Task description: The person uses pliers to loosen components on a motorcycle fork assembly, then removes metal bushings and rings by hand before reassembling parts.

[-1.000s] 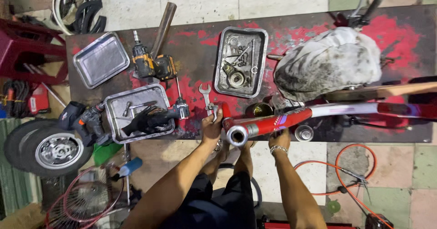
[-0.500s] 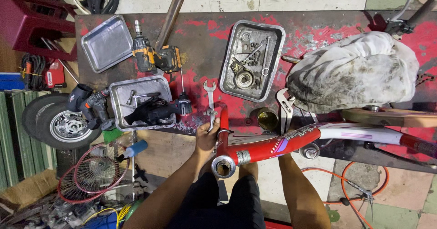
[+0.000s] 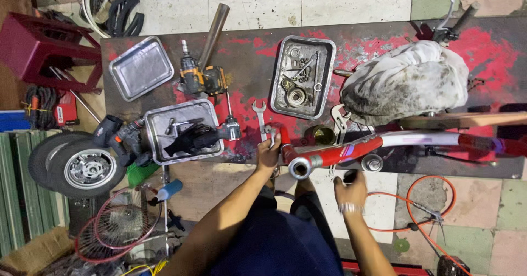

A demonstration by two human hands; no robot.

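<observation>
A red and white bicycle frame (image 3: 351, 148) lies across the near edge of a dark, red-stained workbench (image 3: 247, 62), its open bottom bracket shell (image 3: 300, 168) pointing toward me. My left hand (image 3: 268, 155) grips the red tube just left of that shell, with a small metal tool by its fingertips. My right hand (image 3: 351, 188), a band on its wrist, hangs just below the frame with curled fingers; whether it holds anything is unclear. A combination wrench (image 3: 259, 114) lies on the bench above my left hand.
A metal tray of small parts (image 3: 324, 51), an empty tray (image 3: 141, 67), and a tray with a black glove (image 3: 159, 122) sit on the bench with cordless drivers (image 3: 197, 78), a pipe (image 3: 213, 32) and a dirty cloth (image 3: 406, 81). Left: small wheel (image 3: 77, 166), red stool (image 3: 44, 51). An orange cable (image 3: 425, 185) loops on the floor.
My right hand has dropped from under the frame to just below it. My left hand stays by the bottom bracket. The view has shifted slightly.
</observation>
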